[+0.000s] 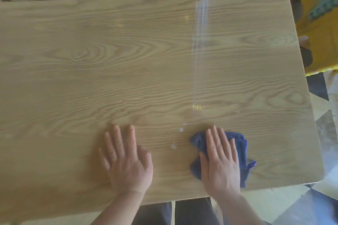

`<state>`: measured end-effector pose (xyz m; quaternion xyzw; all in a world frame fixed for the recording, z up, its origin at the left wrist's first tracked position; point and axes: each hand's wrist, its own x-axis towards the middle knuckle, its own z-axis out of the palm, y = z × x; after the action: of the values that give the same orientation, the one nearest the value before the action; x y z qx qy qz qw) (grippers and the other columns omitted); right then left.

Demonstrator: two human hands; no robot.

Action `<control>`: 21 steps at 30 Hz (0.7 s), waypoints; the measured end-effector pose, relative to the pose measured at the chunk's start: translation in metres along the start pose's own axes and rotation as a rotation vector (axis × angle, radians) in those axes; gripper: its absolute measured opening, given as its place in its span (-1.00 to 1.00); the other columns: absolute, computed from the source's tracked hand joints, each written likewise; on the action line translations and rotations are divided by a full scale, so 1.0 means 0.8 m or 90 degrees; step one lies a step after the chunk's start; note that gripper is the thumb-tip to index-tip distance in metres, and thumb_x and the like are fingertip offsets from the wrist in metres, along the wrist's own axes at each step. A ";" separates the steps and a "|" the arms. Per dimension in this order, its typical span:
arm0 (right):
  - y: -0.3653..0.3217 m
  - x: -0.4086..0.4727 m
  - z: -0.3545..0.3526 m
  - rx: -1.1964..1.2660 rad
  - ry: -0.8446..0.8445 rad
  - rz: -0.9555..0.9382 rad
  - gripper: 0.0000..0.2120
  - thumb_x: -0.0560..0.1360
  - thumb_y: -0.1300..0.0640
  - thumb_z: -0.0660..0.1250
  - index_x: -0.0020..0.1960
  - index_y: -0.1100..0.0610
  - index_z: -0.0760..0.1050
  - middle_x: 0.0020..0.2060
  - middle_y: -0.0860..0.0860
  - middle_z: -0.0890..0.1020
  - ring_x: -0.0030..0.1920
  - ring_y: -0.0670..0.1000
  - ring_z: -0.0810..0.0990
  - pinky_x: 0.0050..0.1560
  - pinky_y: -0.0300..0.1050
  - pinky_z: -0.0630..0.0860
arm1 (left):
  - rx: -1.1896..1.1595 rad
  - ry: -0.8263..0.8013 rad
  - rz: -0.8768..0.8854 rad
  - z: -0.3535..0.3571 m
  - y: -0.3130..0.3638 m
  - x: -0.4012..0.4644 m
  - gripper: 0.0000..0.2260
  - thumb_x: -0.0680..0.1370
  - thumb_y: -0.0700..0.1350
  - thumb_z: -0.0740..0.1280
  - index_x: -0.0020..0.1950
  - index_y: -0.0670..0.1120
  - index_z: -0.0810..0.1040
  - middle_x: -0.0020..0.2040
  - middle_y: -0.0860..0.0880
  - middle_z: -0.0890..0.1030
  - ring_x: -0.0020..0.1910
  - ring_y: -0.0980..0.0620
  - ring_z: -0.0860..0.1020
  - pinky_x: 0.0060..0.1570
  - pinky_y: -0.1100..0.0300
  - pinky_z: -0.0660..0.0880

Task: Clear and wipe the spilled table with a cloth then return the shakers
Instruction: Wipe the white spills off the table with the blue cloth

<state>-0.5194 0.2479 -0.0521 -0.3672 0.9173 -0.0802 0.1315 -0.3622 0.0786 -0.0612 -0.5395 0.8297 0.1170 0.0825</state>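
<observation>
From the head camera I see my right hand point(222, 162) pressing flat, fingers straight, on the blue cloth point(239, 151) near the table's point(91, 60) near right edge. My left hand point(128, 159) rests flat on bare wood, fingers spread. Small white specks point(173, 146) lie between them.

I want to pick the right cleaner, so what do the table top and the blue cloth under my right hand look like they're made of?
Table top: looks like light wood or a wood-grain laminate, with bold printed-looking grain; its smooth, slightly glossy finish reflects a pale streak. Which of the two, I cannot tell.

Blue cloth: soft woven fabric, perhaps microfibre or cotton; it crumples and has a fuzzy, frayed edge.
</observation>
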 end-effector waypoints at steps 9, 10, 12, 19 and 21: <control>0.112 0.281 -0.078 0.028 0.142 0.258 -0.43 0.64 -0.03 -0.03 0.60 0.16 0.06 0.59 0.04 0.15 0.59 0.03 0.03 0.57 0.09 -0.05 | 0.014 0.001 0.006 0.001 -0.004 -0.004 -0.36 0.49 0.10 0.10 0.58 0.04 0.17 0.63 -0.07 0.02 0.61 -0.15 -0.02 0.52 -0.25 -0.03; 0.111 0.323 -0.087 0.032 0.147 0.278 -0.43 0.65 -0.03 -0.04 0.61 0.15 0.05 0.60 0.02 0.13 0.60 0.01 0.01 0.57 0.11 -0.07 | 0.012 0.017 0.004 0.002 -0.003 -0.004 -0.37 0.47 0.09 0.12 0.57 0.02 0.22 0.62 -0.09 0.08 0.60 -0.17 0.04 0.51 -0.26 0.00; 0.095 0.401 -0.098 0.039 0.152 0.300 -0.44 0.65 -0.01 -0.05 0.60 0.14 0.05 0.60 0.01 0.13 0.59 0.00 0.01 0.57 0.14 -0.08 | 0.012 0.061 0.000 0.003 0.000 -0.002 -0.38 0.46 0.08 0.12 0.53 0.00 0.30 0.60 -0.11 0.17 0.57 -0.19 0.15 0.49 -0.27 0.08; -0.057 0.529 -0.080 0.022 0.114 0.096 -0.44 0.60 -0.01 0.00 0.57 0.13 0.15 0.57 -0.01 0.20 0.58 0.02 0.07 0.56 0.18 -0.07 | 0.048 0.125 0.000 0.008 0.005 0.008 -0.37 0.41 0.07 0.15 0.49 -0.01 0.38 0.56 -0.11 0.27 0.53 -0.18 0.27 0.42 -0.32 0.21; -0.120 0.523 -0.061 0.012 0.073 -0.015 -0.42 0.59 -0.02 0.00 0.58 0.13 0.15 0.57 0.00 0.20 0.59 0.01 0.07 0.56 0.18 -0.08 | 0.050 0.122 0.003 0.007 0.007 0.008 -0.36 0.39 0.06 0.17 0.49 -0.01 0.37 0.56 -0.11 0.26 0.53 -0.18 0.26 0.43 -0.31 0.20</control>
<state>-0.7623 -0.1089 -0.0581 -0.3717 0.9180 -0.1116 0.0811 -0.3696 0.0763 -0.0679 -0.5427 0.8389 0.0325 0.0239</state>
